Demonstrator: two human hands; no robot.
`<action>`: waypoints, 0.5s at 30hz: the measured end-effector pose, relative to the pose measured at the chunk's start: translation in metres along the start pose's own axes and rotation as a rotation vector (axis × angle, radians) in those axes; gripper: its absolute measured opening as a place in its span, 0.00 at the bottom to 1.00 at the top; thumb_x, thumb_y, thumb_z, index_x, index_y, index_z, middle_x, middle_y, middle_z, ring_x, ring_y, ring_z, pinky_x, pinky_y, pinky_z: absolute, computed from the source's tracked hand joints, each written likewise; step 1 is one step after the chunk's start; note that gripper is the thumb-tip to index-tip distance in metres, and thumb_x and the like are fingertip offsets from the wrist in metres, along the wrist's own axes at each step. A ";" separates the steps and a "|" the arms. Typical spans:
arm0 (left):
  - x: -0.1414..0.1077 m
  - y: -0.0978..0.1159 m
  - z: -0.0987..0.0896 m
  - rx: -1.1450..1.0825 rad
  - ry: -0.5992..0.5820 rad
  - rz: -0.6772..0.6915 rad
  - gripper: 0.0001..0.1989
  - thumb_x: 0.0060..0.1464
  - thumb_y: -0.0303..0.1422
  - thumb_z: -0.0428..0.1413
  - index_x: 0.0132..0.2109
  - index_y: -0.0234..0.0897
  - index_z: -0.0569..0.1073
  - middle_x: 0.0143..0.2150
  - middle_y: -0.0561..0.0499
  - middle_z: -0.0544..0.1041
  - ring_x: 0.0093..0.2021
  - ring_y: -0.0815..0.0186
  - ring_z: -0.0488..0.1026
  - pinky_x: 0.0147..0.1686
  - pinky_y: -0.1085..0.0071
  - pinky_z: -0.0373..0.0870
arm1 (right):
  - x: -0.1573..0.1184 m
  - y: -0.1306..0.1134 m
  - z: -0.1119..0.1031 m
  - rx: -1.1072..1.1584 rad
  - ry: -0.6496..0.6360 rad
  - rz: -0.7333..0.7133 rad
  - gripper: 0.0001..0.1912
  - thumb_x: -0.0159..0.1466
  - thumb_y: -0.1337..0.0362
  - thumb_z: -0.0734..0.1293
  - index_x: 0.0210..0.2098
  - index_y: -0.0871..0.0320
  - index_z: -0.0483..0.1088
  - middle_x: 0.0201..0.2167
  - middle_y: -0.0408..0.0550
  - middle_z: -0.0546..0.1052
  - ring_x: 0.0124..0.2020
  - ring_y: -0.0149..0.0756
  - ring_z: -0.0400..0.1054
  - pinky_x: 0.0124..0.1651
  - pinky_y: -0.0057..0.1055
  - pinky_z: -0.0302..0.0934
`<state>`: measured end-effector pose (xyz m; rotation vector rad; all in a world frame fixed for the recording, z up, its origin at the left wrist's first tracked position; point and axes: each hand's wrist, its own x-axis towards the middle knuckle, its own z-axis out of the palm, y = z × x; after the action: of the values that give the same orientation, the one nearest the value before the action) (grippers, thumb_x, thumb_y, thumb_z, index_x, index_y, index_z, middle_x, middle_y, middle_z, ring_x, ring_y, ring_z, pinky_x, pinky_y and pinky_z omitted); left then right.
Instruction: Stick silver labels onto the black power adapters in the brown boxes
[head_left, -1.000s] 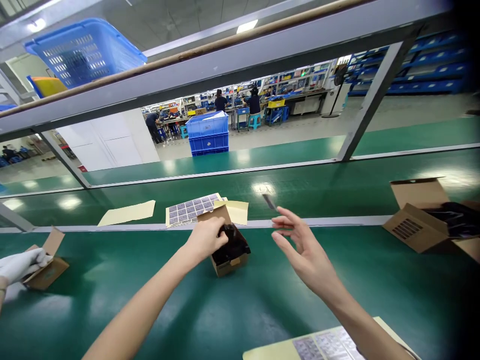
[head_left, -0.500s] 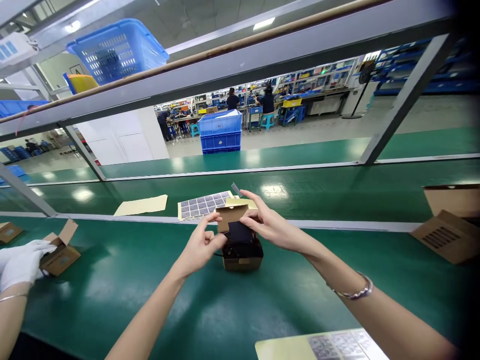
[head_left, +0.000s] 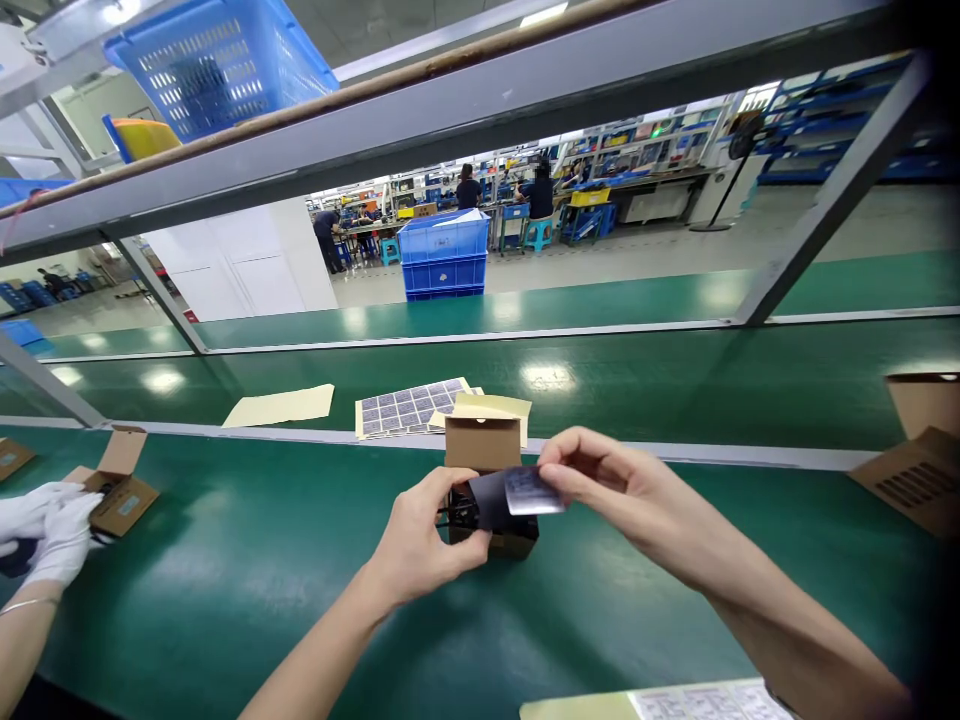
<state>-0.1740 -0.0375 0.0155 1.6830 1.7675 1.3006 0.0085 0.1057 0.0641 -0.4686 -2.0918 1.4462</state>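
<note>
My left hand grips a flat-sided black device between thumb and fingers, with black cable bunched at its left end. Below and behind it stands a small open cardboard box, its lid flap raised; the hand and device hide much of its inside. In my right hand, thumb and fingers pinch the right edge of a grey label. That label overlaps the device's right part; how far it touches the surface I cannot tell.
Behind the box lie label sheets and cream backing paper. Another label sheet lies at the front edge. At left, a co-worker's white-gloved hands work at an open box. More cartons stand at right, below a metal frame.
My left hand has closed around the black device and tilted it at the box. My right hand has shifted right and down; the label, formerly at its raised index fingertip, now lies over the device.
</note>
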 end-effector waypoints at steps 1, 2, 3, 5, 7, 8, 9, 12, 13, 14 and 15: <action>-0.001 0.000 0.001 -0.009 -0.003 0.009 0.23 0.48 0.26 0.60 0.53 0.42 0.71 0.46 0.52 0.77 0.42 0.66 0.75 0.40 0.74 0.74 | -0.003 0.000 0.003 0.044 -0.055 0.060 0.15 0.67 0.50 0.65 0.33 0.55 0.69 0.30 0.43 0.71 0.31 0.32 0.67 0.34 0.28 0.64; -0.002 0.000 0.002 -0.013 -0.002 0.017 0.23 0.48 0.26 0.60 0.53 0.41 0.71 0.46 0.52 0.77 0.41 0.66 0.74 0.39 0.74 0.74 | -0.006 0.001 0.007 0.072 -0.085 0.103 0.16 0.67 0.49 0.66 0.33 0.56 0.69 0.29 0.42 0.71 0.30 0.31 0.66 0.33 0.28 0.63; -0.003 -0.001 0.004 -0.012 0.004 0.023 0.23 0.48 0.26 0.60 0.53 0.41 0.72 0.45 0.52 0.77 0.40 0.66 0.74 0.38 0.75 0.73 | -0.007 0.002 0.011 0.092 -0.101 0.133 0.16 0.67 0.49 0.66 0.34 0.56 0.69 0.29 0.42 0.71 0.30 0.31 0.66 0.33 0.28 0.63; -0.005 -0.003 0.006 -0.006 0.014 0.034 0.24 0.47 0.26 0.60 0.53 0.41 0.72 0.44 0.52 0.77 0.39 0.67 0.74 0.36 0.75 0.72 | -0.009 0.007 0.017 0.107 -0.116 0.174 0.16 0.67 0.48 0.66 0.34 0.56 0.69 0.30 0.42 0.71 0.31 0.31 0.66 0.34 0.28 0.63; -0.006 -0.006 0.007 0.000 0.018 0.050 0.25 0.45 0.25 0.60 0.53 0.40 0.72 0.43 0.53 0.77 0.37 0.68 0.73 0.34 0.76 0.71 | -0.010 0.010 0.021 0.099 -0.128 0.196 0.17 0.67 0.48 0.66 0.34 0.56 0.68 0.31 0.42 0.71 0.31 0.31 0.66 0.35 0.29 0.62; -0.006 -0.007 0.007 0.003 0.019 0.058 0.25 0.45 0.25 0.60 0.53 0.40 0.72 0.43 0.53 0.77 0.36 0.68 0.72 0.33 0.76 0.70 | -0.010 0.011 0.021 0.089 -0.133 0.203 0.17 0.67 0.48 0.65 0.34 0.56 0.68 0.30 0.42 0.71 0.31 0.31 0.66 0.35 0.29 0.62; -0.007 -0.008 0.007 0.003 0.018 0.063 0.25 0.45 0.25 0.60 0.53 0.41 0.72 0.42 0.53 0.77 0.36 0.69 0.72 0.33 0.77 0.70 | -0.010 0.011 0.022 0.080 -0.135 0.208 0.17 0.67 0.48 0.65 0.34 0.56 0.68 0.30 0.42 0.71 0.31 0.32 0.65 0.35 0.29 0.62; -0.008 -0.010 0.006 -0.013 0.012 0.059 0.26 0.45 0.24 0.60 0.53 0.41 0.72 0.43 0.54 0.77 0.35 0.70 0.72 0.33 0.77 0.70 | -0.008 0.010 0.021 0.067 -0.142 0.212 0.18 0.66 0.47 0.65 0.34 0.56 0.68 0.30 0.42 0.71 0.31 0.32 0.65 0.34 0.29 0.61; -0.008 -0.010 0.006 -0.022 0.009 0.055 0.26 0.45 0.24 0.60 0.54 0.41 0.72 0.43 0.54 0.77 0.35 0.70 0.71 0.33 0.77 0.70 | -0.007 0.010 0.021 0.065 -0.145 0.214 0.17 0.66 0.47 0.65 0.34 0.56 0.68 0.30 0.43 0.71 0.31 0.32 0.66 0.34 0.29 0.61; -0.008 -0.010 0.006 -0.030 0.005 0.054 0.26 0.45 0.25 0.60 0.54 0.41 0.72 0.43 0.54 0.77 0.35 0.70 0.71 0.33 0.78 0.70 | -0.006 0.010 0.020 0.066 -0.146 0.217 0.17 0.66 0.48 0.65 0.34 0.56 0.69 0.30 0.43 0.72 0.32 0.32 0.66 0.34 0.29 0.62; -0.008 -0.010 0.006 -0.038 0.003 0.053 0.26 0.45 0.25 0.60 0.54 0.41 0.72 0.43 0.54 0.77 0.36 0.70 0.72 0.33 0.78 0.70 | -0.006 0.010 0.020 0.068 -0.148 0.220 0.17 0.66 0.48 0.65 0.34 0.56 0.69 0.30 0.43 0.72 0.32 0.33 0.67 0.34 0.29 0.62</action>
<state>-0.1738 -0.0410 0.0019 1.7188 1.6997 1.3513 0.0001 0.0909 0.0481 -0.5971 -2.1514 1.7191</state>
